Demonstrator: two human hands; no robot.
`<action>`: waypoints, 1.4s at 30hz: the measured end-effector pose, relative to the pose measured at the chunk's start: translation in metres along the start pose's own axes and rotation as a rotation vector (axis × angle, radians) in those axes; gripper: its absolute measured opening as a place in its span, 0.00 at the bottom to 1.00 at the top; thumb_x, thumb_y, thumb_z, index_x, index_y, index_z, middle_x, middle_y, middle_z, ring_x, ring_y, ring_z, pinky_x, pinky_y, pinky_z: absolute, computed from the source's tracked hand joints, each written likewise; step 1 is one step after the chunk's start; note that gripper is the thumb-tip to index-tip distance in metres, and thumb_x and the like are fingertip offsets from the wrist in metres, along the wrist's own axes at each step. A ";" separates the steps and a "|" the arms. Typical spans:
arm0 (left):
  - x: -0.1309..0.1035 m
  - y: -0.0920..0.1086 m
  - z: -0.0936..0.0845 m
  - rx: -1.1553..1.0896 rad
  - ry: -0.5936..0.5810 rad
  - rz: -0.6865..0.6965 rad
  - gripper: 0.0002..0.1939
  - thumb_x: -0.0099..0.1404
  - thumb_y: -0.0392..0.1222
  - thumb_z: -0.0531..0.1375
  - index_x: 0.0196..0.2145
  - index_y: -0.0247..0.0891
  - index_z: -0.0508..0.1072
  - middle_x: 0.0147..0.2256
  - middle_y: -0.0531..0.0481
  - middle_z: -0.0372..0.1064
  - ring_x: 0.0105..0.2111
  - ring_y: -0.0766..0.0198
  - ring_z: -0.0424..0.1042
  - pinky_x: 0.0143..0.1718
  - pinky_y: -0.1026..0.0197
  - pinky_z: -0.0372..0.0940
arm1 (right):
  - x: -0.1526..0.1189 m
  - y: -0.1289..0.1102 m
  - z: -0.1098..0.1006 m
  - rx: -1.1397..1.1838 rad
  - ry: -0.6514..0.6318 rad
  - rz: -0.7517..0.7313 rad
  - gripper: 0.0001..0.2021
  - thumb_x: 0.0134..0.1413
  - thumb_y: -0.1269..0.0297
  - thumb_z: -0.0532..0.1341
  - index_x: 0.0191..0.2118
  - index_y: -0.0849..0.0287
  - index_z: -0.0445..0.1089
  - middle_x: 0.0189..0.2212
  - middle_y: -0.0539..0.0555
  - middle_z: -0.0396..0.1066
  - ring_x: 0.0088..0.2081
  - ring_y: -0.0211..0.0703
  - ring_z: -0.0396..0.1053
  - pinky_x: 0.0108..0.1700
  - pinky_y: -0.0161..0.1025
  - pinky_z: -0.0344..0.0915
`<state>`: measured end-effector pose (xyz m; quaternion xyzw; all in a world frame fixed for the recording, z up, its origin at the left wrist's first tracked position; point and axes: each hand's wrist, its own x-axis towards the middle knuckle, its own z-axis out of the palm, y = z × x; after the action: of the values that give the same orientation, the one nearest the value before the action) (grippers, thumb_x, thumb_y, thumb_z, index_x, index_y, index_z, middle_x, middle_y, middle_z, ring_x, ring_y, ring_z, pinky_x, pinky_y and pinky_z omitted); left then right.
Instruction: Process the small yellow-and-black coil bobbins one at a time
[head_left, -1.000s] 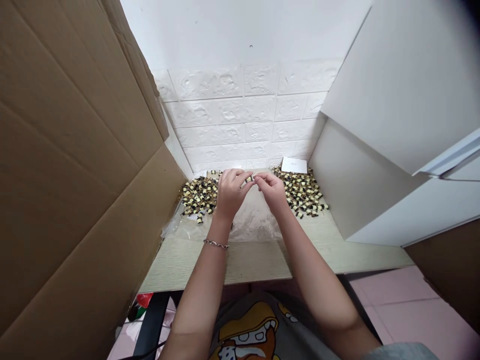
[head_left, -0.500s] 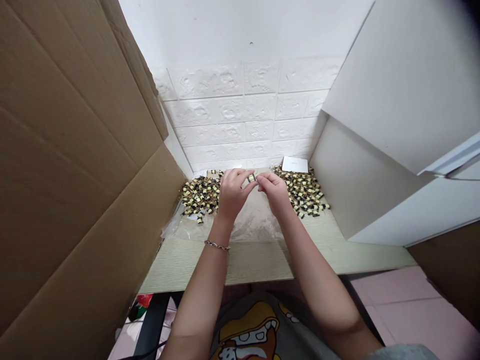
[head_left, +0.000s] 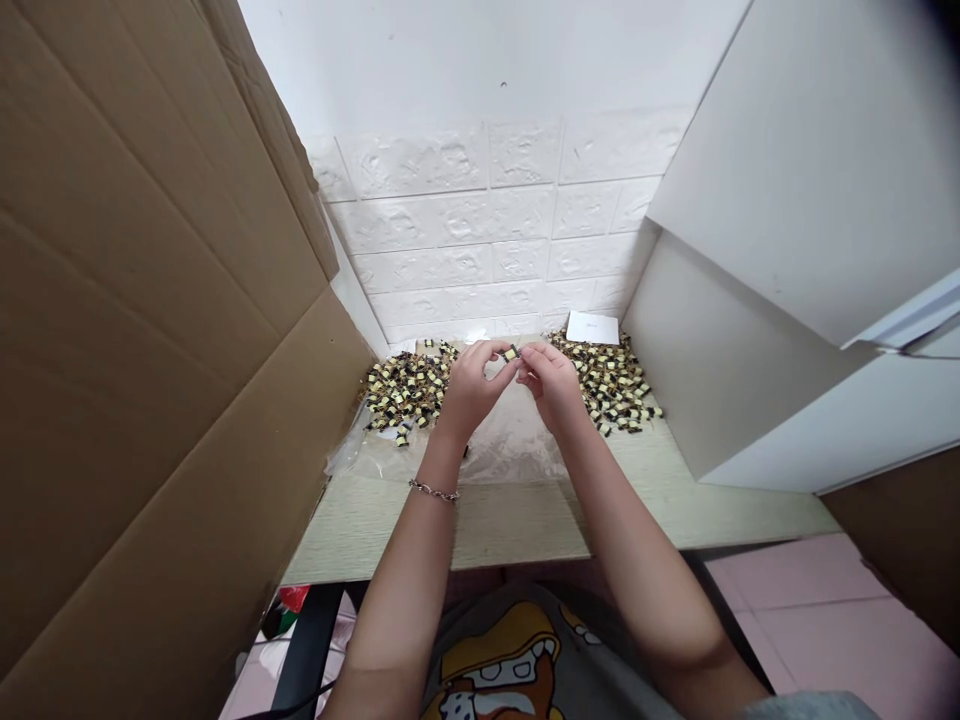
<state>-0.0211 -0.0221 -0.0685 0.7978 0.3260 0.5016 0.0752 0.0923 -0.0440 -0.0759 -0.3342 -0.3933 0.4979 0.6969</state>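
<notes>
Between thumb and forefinger, my left hand (head_left: 475,385) pinches a small transformer coil (head_left: 511,354) with a yellow-wrapped middle and black ends. My right hand (head_left: 553,380) has its fingers closed together at the coil's right end; its fingertips partly hide that end. Both hands are raised over a clear plastic sheet (head_left: 514,440). Left of my left hand lies a heap of similar yellow-and-black coils (head_left: 401,390). Another heap of these coils (head_left: 615,385) is just right of my right hand.
A white card (head_left: 592,328) rests on the back of the right heap. Tall cardboard (head_left: 172,300) closes off the left side, and white panels (head_left: 750,330) stand to the right. The pale wooden table (head_left: 517,525) backs onto a white brick-patterned wall (head_left: 450,225).
The coil has turned in my fingers and shifted slightly right and up. My left hand has moved a little to the right. A small dark piece now shows beside my left wrist.
</notes>
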 end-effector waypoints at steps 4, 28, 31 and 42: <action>-0.001 0.002 0.002 -0.002 0.027 -0.017 0.08 0.55 0.38 0.56 0.35 0.38 0.65 0.32 0.51 0.66 0.33 0.67 0.64 0.38 0.62 0.60 | -0.001 0.000 0.001 0.049 0.008 0.031 0.07 0.38 0.62 0.60 0.24 0.59 0.63 0.16 0.44 0.57 0.20 0.28 0.56 0.24 0.27 0.56; 0.000 0.008 0.003 0.021 0.115 0.031 0.04 0.56 0.35 0.54 0.32 0.37 0.64 0.31 0.50 0.64 0.33 0.66 0.63 0.38 0.63 0.59 | 0.004 0.005 -0.003 -0.035 0.045 -0.083 0.07 0.39 0.61 0.62 0.26 0.59 0.69 0.20 0.45 0.61 0.20 0.27 0.56 0.24 0.28 0.55; 0.000 0.010 0.004 -0.017 0.111 -0.003 0.05 0.56 0.36 0.54 0.33 0.37 0.64 0.31 0.50 0.64 0.33 0.67 0.62 0.37 0.64 0.59 | 0.004 0.005 -0.004 -0.029 0.036 -0.073 0.07 0.39 0.61 0.62 0.26 0.60 0.68 0.19 0.45 0.60 0.20 0.27 0.56 0.24 0.28 0.55; -0.002 0.012 0.014 -0.610 0.140 -0.402 0.08 0.53 0.40 0.58 0.32 0.36 0.66 0.30 0.51 0.66 0.29 0.70 0.65 0.33 0.67 0.60 | 0.004 0.006 -0.002 -0.067 0.005 -0.095 0.07 0.41 0.61 0.60 0.24 0.60 0.65 0.18 0.45 0.58 0.20 0.28 0.55 0.24 0.29 0.55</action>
<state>-0.0042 -0.0293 -0.0716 0.6224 0.3160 0.6043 0.3841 0.0924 -0.0386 -0.0813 -0.3395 -0.4233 0.4500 0.7093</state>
